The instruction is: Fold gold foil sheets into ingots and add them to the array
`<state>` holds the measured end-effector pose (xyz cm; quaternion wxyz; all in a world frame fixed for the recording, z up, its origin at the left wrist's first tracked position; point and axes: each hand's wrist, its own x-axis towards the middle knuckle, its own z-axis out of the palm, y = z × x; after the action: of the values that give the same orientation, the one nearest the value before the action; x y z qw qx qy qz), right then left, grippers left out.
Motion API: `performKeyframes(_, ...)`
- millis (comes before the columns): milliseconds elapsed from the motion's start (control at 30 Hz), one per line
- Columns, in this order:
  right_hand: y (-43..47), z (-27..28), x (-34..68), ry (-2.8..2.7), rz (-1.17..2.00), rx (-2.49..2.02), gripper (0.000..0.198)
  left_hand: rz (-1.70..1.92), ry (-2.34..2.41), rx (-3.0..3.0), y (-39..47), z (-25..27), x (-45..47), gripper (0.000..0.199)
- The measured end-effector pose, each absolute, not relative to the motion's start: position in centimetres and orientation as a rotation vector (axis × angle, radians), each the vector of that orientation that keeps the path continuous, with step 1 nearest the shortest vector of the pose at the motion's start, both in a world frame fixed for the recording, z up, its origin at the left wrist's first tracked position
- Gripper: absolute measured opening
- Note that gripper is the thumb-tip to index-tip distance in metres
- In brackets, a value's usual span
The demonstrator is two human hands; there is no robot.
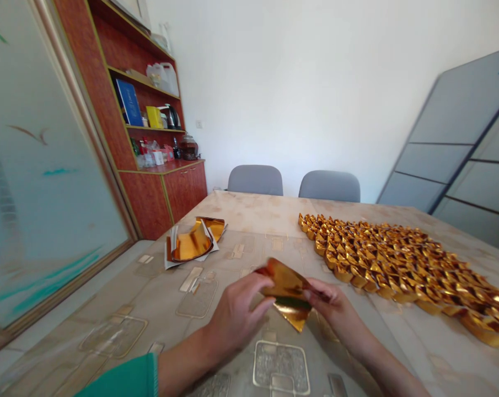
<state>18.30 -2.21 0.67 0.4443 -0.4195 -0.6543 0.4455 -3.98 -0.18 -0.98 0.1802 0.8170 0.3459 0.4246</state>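
Note:
Between my two hands, above the table, is a sheet of shiny gold foil paper (288, 278), bent with its lower corner pointing down toward me. My left hand (247, 300) pinches its left edge between thumb and fingers. At the right edge, my right hand (330, 300) grips the foil paper with thumb and fingers closed. Left of my hands lies a small stack of curled gold foil paper sheets (191, 242) with white backing showing. To the right spreads a large group of folded gold foil pieces (390, 256), set close together in rows.
The table (232, 215) has a patterned cover under clear plastic. Two grey chairs (255, 179) stand at its far side. A red-brown shelf cabinet (187, 184) holds bottles, a kettle and boxes at the back left. A frosted glass panel (46, 165) stands on the left.

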Motion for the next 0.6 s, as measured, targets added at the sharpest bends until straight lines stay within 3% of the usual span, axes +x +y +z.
performKeyframes(167,-2.7,0.6,19.8,-2.177,-0.016,-0.863,0.039,1.317,0.991,1.525,2.3,-1.1,-4.2,0.039)
performKeyframes(267,-3.5,0.5,20.0,-2.447,-0.378,-0.767,0.038,1.12,0.863,1.298,2.7,-1.2,-4.3,0.058)
performKeyframes(367,-4.2,-0.1,19.6,-2.589,-0.4,-0.78,0.032,0.985,0.795,1.241,2.7,-1.4,-4.6,0.08)
performKeyframes(533,-4.9,-0.6,19.4,-2.644,0.013,-0.998,0.032,0.87,0.782,1.797,3.0,-2.1,-5.4,0.048)
performKeyframes(600,-4.9,-0.5,19.7,-2.603,0.102,-0.963,0.029,0.808,0.799,2.138,3.1,-2.2,-5.7,0.048)
